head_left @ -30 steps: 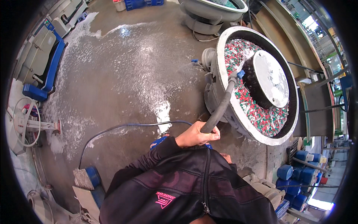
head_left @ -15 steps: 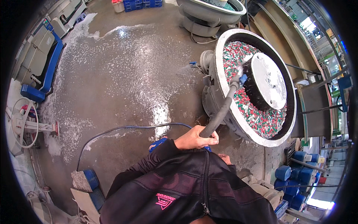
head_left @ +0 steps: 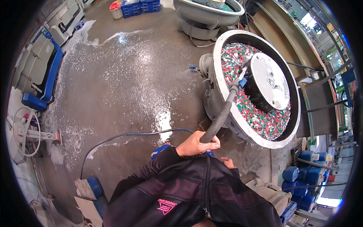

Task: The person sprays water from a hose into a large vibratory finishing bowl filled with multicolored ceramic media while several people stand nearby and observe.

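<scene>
My left hand (head_left: 197,144) is closed round a thick grey hose (head_left: 222,114). At its far end, a blue-handled valve (head_left: 242,82) hangs over the rim of a large round tub (head_left: 218,72). A whitish stream of water (head_left: 244,72) leaves the nozzle towards the tub's black-sided centre hub, which has a pale round lid (head_left: 269,81). Small red, green and white pieces (head_left: 261,123) fill the ring around the hub. Low beside my jacket, my right hand (head_left: 228,162) shows only in part, apart from the hose; its fingers are too small to read.
Wet, foamy floor (head_left: 113,87) spreads to the left of the tub. A thin dark hose (head_left: 124,134) curves across it. Another tub (head_left: 210,15) and blue crates (head_left: 150,5) stand farther off. Blue drums (head_left: 314,176) crowd the right; a blue-edged machine (head_left: 53,72) lines the left.
The nozzle has shifted slightly left and down over the tub, and its stream shows longer. My left hand keeps its hold on the hose. The whole view has shifted slightly.
</scene>
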{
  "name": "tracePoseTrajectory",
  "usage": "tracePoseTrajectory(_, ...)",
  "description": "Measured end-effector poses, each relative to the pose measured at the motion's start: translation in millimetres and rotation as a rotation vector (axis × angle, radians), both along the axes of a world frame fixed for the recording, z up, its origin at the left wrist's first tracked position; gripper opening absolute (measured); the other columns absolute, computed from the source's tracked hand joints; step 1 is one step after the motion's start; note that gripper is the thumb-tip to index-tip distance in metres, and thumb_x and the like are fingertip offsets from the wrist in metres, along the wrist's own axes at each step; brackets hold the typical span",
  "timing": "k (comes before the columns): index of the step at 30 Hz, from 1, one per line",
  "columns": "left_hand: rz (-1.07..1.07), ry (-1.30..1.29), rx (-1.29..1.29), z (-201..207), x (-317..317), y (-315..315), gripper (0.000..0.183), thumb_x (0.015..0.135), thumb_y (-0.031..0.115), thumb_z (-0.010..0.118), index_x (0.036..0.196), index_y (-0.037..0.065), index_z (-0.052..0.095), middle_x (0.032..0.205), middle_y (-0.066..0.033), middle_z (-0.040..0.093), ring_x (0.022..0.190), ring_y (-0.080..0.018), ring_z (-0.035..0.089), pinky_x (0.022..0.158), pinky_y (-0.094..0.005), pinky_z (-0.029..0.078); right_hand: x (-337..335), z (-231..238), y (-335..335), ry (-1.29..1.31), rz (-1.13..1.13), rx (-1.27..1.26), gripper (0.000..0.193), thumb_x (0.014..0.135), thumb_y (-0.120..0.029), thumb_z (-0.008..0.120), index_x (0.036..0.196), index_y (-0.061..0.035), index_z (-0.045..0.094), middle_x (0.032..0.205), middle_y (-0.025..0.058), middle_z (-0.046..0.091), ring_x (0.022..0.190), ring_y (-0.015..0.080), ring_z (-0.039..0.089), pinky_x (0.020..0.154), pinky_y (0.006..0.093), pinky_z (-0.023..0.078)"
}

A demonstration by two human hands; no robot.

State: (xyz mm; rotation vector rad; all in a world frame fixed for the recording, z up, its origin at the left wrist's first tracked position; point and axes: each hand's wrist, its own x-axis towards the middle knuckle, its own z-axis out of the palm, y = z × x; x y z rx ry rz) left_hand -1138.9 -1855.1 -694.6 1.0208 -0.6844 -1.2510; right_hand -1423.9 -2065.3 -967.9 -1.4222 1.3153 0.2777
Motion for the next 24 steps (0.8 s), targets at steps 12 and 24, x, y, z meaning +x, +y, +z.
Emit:
tracePoseTrajectory(12, 0.058, 0.133, -0.108, -14, -10, -7, 0.062, 0.087, 0.051, 0.027, 0.087, -0.006, 0.051, 0.041, 0.0042, 0.030, 0.034, -0.0033, 0.023, 0.034, -0.0194, 0.017, -8, 14, -11, 0.082, -0.035, -0.070, 0.025, 0.076, -0.010, 0.045, 0.095, -0.0059, 0.061, 0.061, 0.0052, 0.059, 0.044, 0.0136, 0.053, 0.039, 0.0282, 0.044)
tracePoseTrajectory(24, 0.128, 0.234, -0.039, -24, -62, -61, 0.055, 0.088, 0.050, 0.020, 0.079, 0.003, 0.048, 0.038, 0.0040, 0.023, 0.030, -0.0060, 0.019, 0.032, -0.0229, 0.020, -76, 17, -41, -0.004, -0.202, -0.164, 0.022, 0.079, -0.018, 0.049, 0.093, -0.0046, 0.059, 0.060, 0.0050, 0.056, 0.043, 0.0111, 0.051, 0.036, 0.0254, 0.040)
